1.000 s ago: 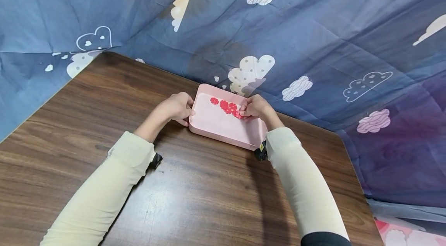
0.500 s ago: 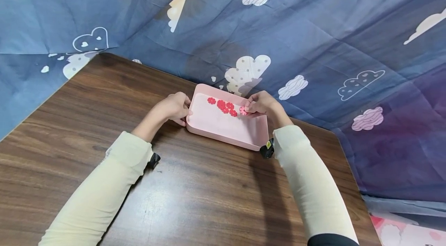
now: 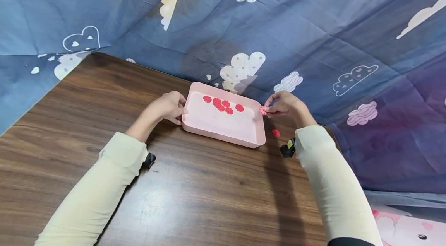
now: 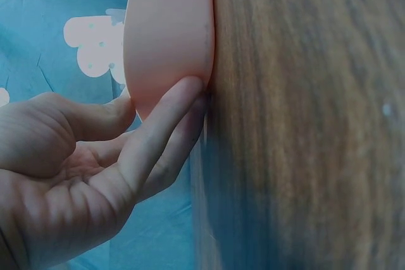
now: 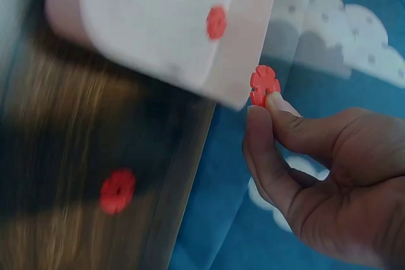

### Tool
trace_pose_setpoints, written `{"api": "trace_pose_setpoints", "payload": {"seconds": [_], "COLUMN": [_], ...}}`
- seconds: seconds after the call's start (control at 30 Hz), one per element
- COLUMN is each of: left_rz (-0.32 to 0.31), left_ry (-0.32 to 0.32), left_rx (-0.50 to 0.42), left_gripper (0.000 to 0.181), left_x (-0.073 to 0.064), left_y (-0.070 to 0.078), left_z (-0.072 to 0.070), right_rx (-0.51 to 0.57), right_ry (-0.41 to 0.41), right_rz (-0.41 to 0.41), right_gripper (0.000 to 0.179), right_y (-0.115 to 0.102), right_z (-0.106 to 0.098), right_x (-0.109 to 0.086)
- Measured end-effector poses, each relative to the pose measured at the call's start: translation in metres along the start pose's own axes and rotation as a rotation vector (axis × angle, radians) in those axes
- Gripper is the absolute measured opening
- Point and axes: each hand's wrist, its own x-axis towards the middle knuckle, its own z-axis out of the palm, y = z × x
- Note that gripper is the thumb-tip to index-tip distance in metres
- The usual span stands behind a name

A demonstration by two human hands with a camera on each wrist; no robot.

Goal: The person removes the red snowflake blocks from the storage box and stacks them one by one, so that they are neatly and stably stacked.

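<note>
A red flower piece (image 5: 264, 84) by the back right corner of the pink tray (image 3: 216, 122) is pinched edgewise between the right hand's (image 3: 286, 103) thumb and finger, while the left hand (image 3: 170, 106) clamps the tray's left end, seemingly to steady it.

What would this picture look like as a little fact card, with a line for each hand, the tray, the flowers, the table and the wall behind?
Left hand: grips the left end of the tray
Right hand: pinches a red flower by the tray's right end
Tray: pink, on the table
Tray flowers: red, some overlapping
Loose flower: red, on the table, right of the tray
Table: brown, wood-patterned
Behind: blue cloth with clouds
</note>
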Motion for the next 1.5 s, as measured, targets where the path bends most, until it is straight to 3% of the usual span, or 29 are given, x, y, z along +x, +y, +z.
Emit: {"api": "trace_pose_setpoints", "payload": {"seconds": [0.33, 0.53, 0.73, 0.97, 1.13, 1.5], "left_rz": [0.007, 0.013, 0.021, 0.03, 0.028, 0.02], "left_ry": [0.002, -0.007, -0.016, -0.01, -0.005, -0.009], "left_rx": [-0.011, -0.006, -0.022, -0.015, -0.016, -0.005], "left_gripper": [0.05, 0.048, 0.047, 0.045, 0.045, 0.046], "left_x": [-0.003, -0.003, -0.004, -0.002, -0.001, -0.001], "left_y": [0.0, 0.0, -0.002, -0.003, -0.004, -0.001], "left_z": [-0.001, 0.001, 0.001, 0.001, 0.002, 0.0], "right_rx": [0.137, 0.143, 0.104, 0.116, 0.135, 0.106], "right_ry": [-0.027, -0.032, -0.053, -0.102, -0.067, -0.015], "right_rz": [0.085, 0.109, 0.117, 0.081, 0.068, -0.034], "right_gripper": [0.019, 0.018, 0.012, 0.021, 0.024, 0.027], "right_y": [0.058, 0.088, 0.103, 0.108, 0.106, 0.054], "right_z": [-0.016, -0.012, -0.004, -0.005, -0.002, -0.004], "right_x": [0.002, 0.005, 0.008, 0.007, 0.008, 0.005]}}
